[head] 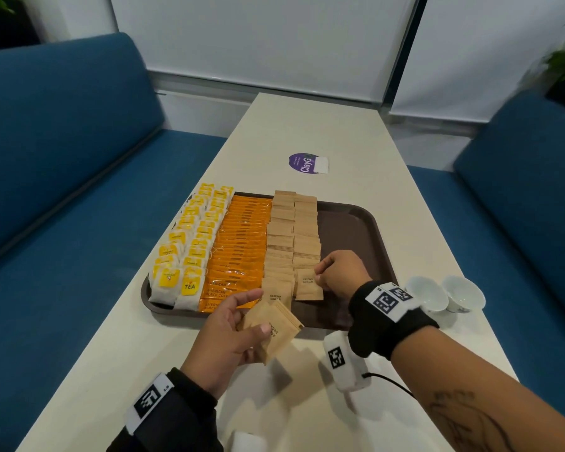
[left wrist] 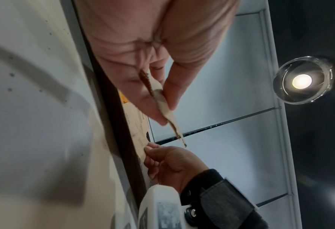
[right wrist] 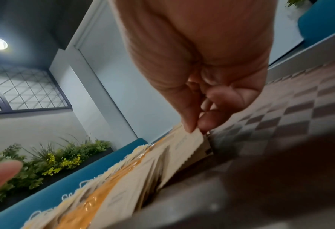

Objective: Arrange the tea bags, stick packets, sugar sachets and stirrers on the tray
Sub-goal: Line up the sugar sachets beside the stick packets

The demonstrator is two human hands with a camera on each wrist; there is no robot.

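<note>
The left hand (head: 229, 334) holds a small stack of brown sugar sachets (head: 274, 331) above the table (head: 118, 347), just in front of the near rim of the brown tray (head: 349, 230). The thumb lies across the top face and the fingers curl underneath, so the stack is clamped between them; its far end sticks out past the fingertips toward the tray. The stack is turned on a diagonal, one corner pointing right and the printed end facing away to the right. In the left wrist view the same stack (left wrist: 162, 99) shows edge-on as a thin strip pinched between thumb and fingers.

The right hand (head: 341, 272) is over the tray, its thumb and forefinger closed together on the right edge of a single sachet (head: 308, 285) at the near end of the right sugar row. That sachet lies nearly flat, its long axis running away from the person and its print reading upright. From the right wrist the fingertips (right wrist: 190, 125) grip its upper corner (the rest is blurred).

On the tray, from left to right, lie two rows of tea bags (head: 190, 243), a column of orange stick packets (head: 238, 246) lying crosswise, and two rows of sugar sachets (head: 291, 230). The tray's right part is bare. Two white cups (head: 444, 293) stand on the table just right of the tray.
</note>
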